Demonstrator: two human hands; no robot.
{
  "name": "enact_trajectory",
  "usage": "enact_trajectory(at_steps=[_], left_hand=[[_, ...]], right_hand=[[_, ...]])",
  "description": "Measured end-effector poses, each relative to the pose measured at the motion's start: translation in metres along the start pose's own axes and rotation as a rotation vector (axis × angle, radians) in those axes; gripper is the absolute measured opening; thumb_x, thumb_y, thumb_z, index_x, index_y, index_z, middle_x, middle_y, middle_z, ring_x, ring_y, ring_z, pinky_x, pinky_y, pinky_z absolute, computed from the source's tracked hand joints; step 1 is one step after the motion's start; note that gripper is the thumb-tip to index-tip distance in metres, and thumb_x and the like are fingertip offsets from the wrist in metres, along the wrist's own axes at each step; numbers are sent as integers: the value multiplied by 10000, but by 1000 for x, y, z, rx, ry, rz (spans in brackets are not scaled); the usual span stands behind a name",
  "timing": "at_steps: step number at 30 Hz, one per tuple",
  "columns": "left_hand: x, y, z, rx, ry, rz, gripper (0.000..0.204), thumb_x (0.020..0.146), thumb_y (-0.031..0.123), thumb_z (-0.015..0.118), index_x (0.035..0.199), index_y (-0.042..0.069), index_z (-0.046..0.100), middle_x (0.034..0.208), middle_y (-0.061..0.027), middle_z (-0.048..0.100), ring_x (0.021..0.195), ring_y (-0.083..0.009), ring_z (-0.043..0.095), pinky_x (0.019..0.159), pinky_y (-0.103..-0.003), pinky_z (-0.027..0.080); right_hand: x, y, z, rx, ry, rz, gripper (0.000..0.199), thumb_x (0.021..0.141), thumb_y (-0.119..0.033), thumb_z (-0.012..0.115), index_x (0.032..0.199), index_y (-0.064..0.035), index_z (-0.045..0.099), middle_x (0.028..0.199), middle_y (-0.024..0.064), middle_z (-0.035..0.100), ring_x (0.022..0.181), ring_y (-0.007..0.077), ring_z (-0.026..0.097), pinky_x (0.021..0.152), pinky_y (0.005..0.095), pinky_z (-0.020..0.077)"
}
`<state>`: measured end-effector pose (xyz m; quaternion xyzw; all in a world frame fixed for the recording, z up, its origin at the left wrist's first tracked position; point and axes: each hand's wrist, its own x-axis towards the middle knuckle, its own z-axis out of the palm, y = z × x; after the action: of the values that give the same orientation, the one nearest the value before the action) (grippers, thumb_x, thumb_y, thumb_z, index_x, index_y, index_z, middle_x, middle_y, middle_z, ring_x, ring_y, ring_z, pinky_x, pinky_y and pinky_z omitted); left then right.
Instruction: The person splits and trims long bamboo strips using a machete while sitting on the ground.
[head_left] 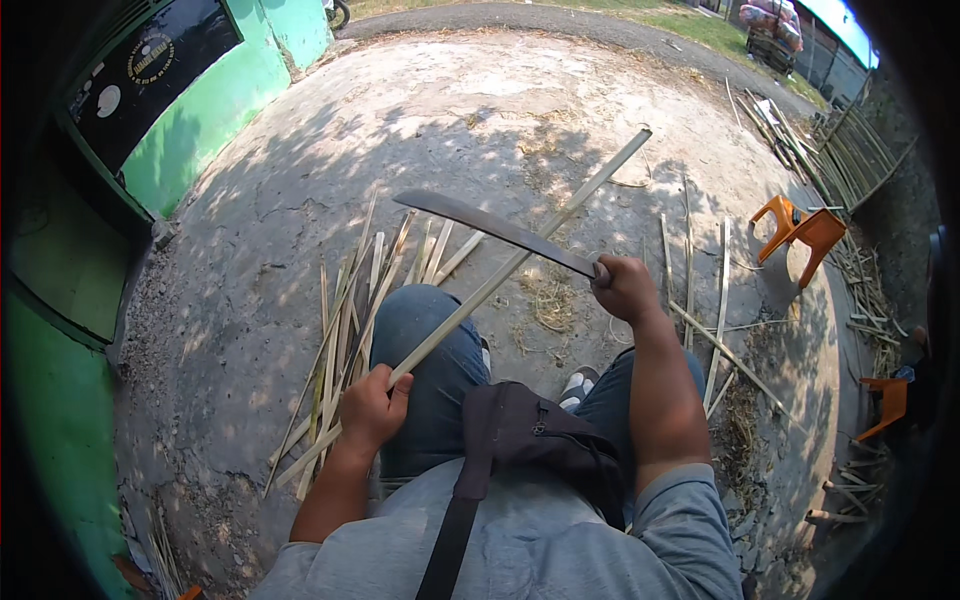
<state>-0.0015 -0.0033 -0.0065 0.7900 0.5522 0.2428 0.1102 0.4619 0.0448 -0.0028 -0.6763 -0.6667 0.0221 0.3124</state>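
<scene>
My left hand point(374, 408) is closed around the near end of a long, pale bamboo strip point(590, 190), which slants away up to the right over my left knee. In my right hand point(627, 287) is the handle of a machete point(480, 217) with a long, dark, slightly curved blade. The blade points left and crosses the strip near its middle; whether it touches the strip I cannot tell. Beside my left leg lies a bundle of split bamboo strips point(350, 300). Several more bamboo strips point(722, 300) are on the ground to the right of my right leg.
An orange plastic stool point(800, 235) stands at the right on the concrete ground point(440, 110). Behind it, a bamboo rack point(860, 155) leans by the wall. Curly shavings point(548, 300) lie ahead of my feet. A green wall point(195, 120) runs along the left.
</scene>
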Motion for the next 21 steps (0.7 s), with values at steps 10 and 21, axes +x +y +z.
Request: enact_trajectory(at_steps=[10,21], left_hand=[[3,6,-5,5,-55,-37,483,1057,487,622,843,55,597,708,-239,658,715,-518,675,632,-598,520],[2,11,-3,36,-14,-22,485,1051,497,621,847,58,603,735,-240,669,742,-513,685,644,-601,522]], right_hand=[[-13,-19,8,63,22,26,212,904,-269,757,876,-68,697,779,210,700,775,455,697,690,530,554],[-3,-15,6,67,9,185,177,901,-265,721,886,-89,734,851,218,730,856,447,720,749,542,569]])
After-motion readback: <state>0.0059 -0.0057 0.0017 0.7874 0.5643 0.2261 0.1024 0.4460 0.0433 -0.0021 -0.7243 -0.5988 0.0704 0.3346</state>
